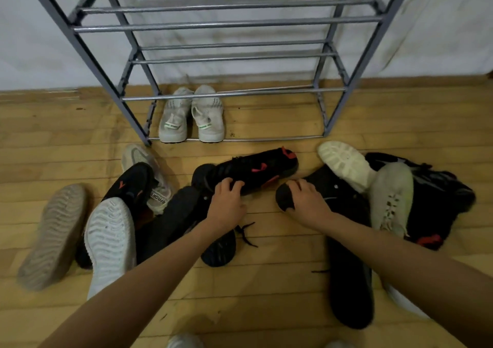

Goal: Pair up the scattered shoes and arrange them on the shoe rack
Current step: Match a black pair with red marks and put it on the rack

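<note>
1. Shoes lie scattered on the wooden floor [266,294] in front of the shoe rack [226,24]. From my remote seat I count two loose heaps, one on each side of the view.
2. One pair of pale grey sneakers [209,118] stands on the rack's lowest rails. They sit side by side toward its left end, and the upper tiers hold nothing.
3. My left hand [226,203] has its fingers curled over the near edge of a black-and-red shoe [256,168] and grips it close to the toe. I cannot see the thumb. This shoe lies on its side on the floor between the heaps, just short of the rack.
4. My right hand [306,200] is cupped over the rounded toe of a black shoe [336,187], with the fingers bent down around it. The shoe rests at the edge of the right heap.
5. In that heap, a cream-soled shoe [346,163] lies sole up against the black shoe. A pale laced shoe [390,195] lies beside it, and a dark shoe with a red patch [440,200] lies farthest right.
6. A long black shoe [349,281] stretches toward me under my right forearm.
7. In the left heap, a tan-soled shoe [53,235] and a white-soled shoe [110,241] both lie sole up. A black shoe with an orange mark [130,184] lies behind them, over a grey shoe [144,160].
</note>
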Demonstrator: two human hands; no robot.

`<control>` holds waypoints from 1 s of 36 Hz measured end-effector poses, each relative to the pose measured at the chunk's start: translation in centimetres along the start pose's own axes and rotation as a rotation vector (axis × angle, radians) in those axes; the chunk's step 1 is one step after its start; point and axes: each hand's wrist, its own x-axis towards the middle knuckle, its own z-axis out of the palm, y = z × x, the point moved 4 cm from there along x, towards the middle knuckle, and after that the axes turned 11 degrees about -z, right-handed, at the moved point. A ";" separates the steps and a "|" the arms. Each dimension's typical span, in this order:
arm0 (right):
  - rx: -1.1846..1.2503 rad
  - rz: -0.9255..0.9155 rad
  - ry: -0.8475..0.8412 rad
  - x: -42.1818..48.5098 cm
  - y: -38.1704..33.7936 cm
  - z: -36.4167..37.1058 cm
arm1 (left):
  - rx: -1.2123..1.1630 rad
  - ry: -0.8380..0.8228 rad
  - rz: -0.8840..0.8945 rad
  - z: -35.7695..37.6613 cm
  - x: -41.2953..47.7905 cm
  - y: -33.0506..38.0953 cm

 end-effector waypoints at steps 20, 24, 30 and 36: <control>0.371 0.147 0.150 10.5 4.4 -0.5 | 0.424 0.068 0.061 2.6 7.1 0.8; 0.338 0.140 0.172 11.1 4.2 -0.6 | 0.448 0.084 0.153 2.7 7.1 1.2; 0.403 0.253 0.133 11.9 5.3 -2.2 | 0.316 0.137 0.244 1.8 6.9 1.5; 0.640 0.278 0.088 11.8 4.9 -3.0 | 0.197 0.216 0.288 -1.4 7.1 0.2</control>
